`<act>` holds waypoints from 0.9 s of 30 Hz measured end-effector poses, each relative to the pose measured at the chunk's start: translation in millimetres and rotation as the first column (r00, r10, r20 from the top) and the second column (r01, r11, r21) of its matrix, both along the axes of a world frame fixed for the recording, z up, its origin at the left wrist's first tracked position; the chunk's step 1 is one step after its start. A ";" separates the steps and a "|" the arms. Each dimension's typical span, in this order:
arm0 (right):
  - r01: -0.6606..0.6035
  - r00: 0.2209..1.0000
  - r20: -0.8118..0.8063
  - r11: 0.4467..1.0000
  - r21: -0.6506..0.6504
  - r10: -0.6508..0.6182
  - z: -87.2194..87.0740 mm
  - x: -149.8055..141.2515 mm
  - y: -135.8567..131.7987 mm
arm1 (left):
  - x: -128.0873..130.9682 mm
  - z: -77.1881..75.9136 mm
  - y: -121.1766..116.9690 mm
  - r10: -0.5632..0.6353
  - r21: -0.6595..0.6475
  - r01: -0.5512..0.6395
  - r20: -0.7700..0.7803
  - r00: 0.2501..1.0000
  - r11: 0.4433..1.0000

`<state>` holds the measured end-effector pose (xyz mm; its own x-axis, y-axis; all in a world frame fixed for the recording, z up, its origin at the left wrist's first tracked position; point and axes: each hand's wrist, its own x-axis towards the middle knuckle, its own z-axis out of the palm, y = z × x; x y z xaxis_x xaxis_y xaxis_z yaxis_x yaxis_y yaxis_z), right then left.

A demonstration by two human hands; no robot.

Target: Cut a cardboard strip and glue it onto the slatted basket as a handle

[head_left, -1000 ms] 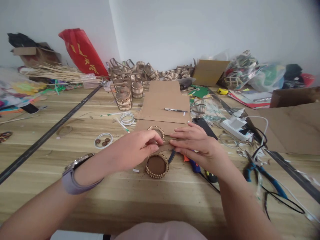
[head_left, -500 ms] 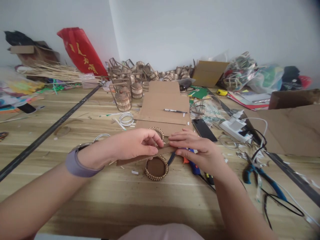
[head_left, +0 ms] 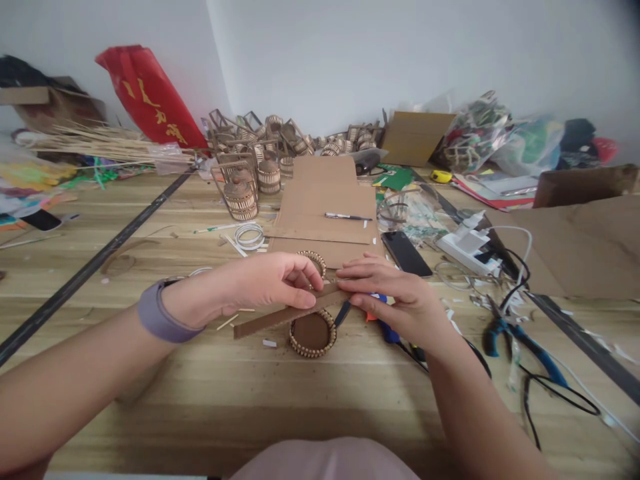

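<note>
My left hand (head_left: 267, 283) and my right hand (head_left: 387, 293) meet over the middle of the wooden table (head_left: 150, 373), both pinching a long brown cardboard strip (head_left: 265, 321) that slants down to the left. Just below the strip lies a round brown disc with a beaded rim (head_left: 313, 333). A second beaded ring (head_left: 313, 260) shows behind my left fingers, on the edge of a flat cardboard sheet (head_left: 325, 207). A purple band sits on my left wrist.
A pen (head_left: 347, 217) lies on the cardboard. A black phone (head_left: 406, 253), a white power strip (head_left: 467, 243), blue-handled pliers (head_left: 520, 340) and cables lie to the right. Small woven baskets (head_left: 243, 193), bamboo sticks (head_left: 100, 143), a red bag (head_left: 145, 97) and boxes crowd the back.
The strip has slid out to the left under my left hand, so more of its length shows. Both hands stay together at the same spot; the view shifted slightly.
</note>
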<state>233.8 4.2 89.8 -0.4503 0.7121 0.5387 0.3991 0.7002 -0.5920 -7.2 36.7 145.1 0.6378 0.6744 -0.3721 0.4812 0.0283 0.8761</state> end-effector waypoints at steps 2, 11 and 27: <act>0.018 1.000 0.009 1.000 0.012 -0.019 0.7 -0.5 -1.0 | 0.3 0.2 -1.1 0.008 0.015 -0.007 -0.005 1.000 1.000; 0.043 0.999 0.022 0.998 0.039 -0.044 -0.1 -3.3 -2.9 | -2.8 -5.4 -7.4 0.040 0.072 -0.040 0.010 0.999 0.997; 0.072 0.997 0.033 0.995 0.075 -0.075 -0.6 -3.9 -4.5 | -10.9 7.9 -47.0 0.137 0.678 0.113 -0.304 0.943 0.726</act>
<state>229.9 -0.3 89.1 -0.4182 0.7028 0.5754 0.4711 0.7095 -0.5241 -18.1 -10.3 153.0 0.5605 0.8280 0.0140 0.7321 -0.5033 0.4591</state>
